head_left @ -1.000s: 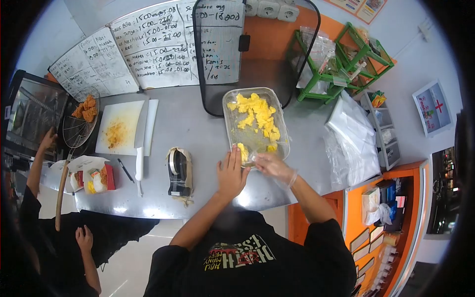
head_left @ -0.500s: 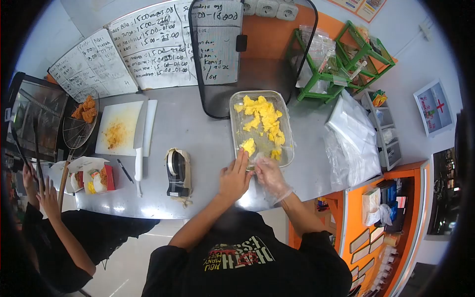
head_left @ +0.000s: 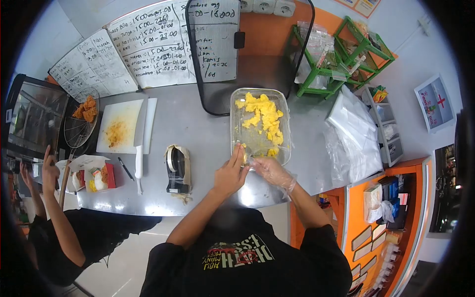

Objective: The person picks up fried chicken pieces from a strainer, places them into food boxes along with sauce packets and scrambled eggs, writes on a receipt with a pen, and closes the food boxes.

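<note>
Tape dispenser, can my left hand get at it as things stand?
Probably yes: bare counter is all that seems to separate your left hand from the tape dispenser, though the hand would have to leave the tray's near edge.

A single camera, worn on the person's head, looks steeply down and forward over the steel counter (head_left: 208, 138). Its very wide view curves at the borders and darkens at the corners. The wearer's black shirt (head_left: 240, 267) fills the near edge, close to the lens; the left hand (head_left: 228, 175) and right hand (head_left: 272, 172) lie just near of the middle. The far edge takes in the whiteboard (head_left: 153, 49) and sockets (head_left: 264, 6), the left a co-worker's arm (head_left: 64, 227), the right an orange shelf unit (head_left: 357, 202).
</note>
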Action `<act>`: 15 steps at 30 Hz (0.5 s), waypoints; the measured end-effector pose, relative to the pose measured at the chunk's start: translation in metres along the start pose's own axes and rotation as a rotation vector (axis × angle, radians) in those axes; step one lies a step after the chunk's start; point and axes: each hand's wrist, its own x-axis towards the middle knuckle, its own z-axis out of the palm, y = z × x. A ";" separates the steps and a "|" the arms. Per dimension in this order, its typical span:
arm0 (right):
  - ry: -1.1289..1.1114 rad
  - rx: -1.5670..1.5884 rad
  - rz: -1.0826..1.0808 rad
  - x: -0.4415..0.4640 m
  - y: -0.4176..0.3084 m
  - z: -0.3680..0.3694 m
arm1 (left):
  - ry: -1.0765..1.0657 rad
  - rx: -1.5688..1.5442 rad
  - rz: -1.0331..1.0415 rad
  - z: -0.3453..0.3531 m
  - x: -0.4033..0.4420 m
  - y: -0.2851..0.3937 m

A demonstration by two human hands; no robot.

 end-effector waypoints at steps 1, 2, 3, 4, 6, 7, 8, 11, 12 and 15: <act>-0.028 -0.025 0.036 0.001 0.001 -0.001 | -0.007 -0.007 -0.011 -0.001 -0.001 0.000; -0.001 0.057 0.032 0.001 0.004 -0.001 | -0.011 -0.013 -0.020 -0.002 -0.001 0.000; 0.027 0.137 0.026 0.000 0.007 0.000 | -0.009 -0.032 -0.024 -0.003 0.000 -0.001; 0.054 0.216 0.021 -0.002 0.009 -0.001 | -0.006 -0.054 -0.028 -0.003 0.000 0.000; 0.052 0.483 0.086 -0.013 0.008 -0.003 | -0.003 -0.080 -0.027 -0.002 0.000 0.000; 0.051 0.617 0.120 -0.018 0.007 -0.003 | -0.005 -0.084 -0.022 0.000 -0.002 -0.003; 0.076 0.662 0.158 -0.020 0.008 -0.003 | -0.004 -0.089 -0.016 0.002 -0.001 -0.005; 0.159 0.768 0.244 -0.032 0.016 -0.002 | -0.001 -0.047 0.001 0.006 -0.003 -0.007; 0.181 0.776 0.244 -0.036 0.020 -0.002 | -0.012 -0.026 0.000 0.006 -0.004 -0.007; 0.269 0.855 0.250 -0.052 0.023 -0.004 | -0.034 -0.002 -0.010 0.005 -0.003 -0.004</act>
